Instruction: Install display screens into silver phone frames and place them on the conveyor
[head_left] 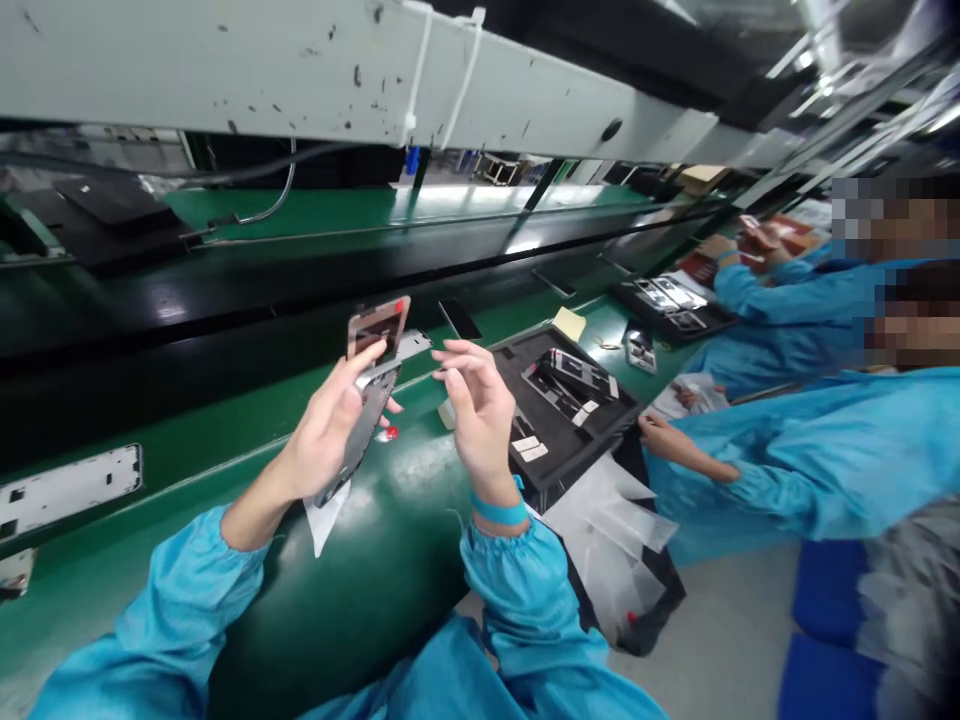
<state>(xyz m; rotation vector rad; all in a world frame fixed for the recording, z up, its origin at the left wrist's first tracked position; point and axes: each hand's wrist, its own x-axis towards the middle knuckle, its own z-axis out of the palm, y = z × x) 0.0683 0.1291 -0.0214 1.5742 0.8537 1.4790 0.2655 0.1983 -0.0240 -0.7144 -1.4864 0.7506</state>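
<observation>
My left hand [326,430] is wrapped round an opened phone. Its dark body [367,415] slants down below my fingers, and a glossy screen panel [379,325] with a red tab at its top corner stands tilted up above them. A white sheet [328,515] hangs under the phone's lower end; I cannot tell whether it is attached. To the right, my right hand [480,405] is raised over the bench edge, apart from the phone. Its fingers are loosely bent and spread, with nothing visible in them. A small red and white piece [387,434] lies between the hands.
A black foam tray [551,465] with several phone parts stands to the right, beside clear plastic bags [611,510]. White phone plates [75,490] lie at left. Behind runs a dark conveyor belt [225,300]. Co-workers in blue sleeves [810,460] sit at right.
</observation>
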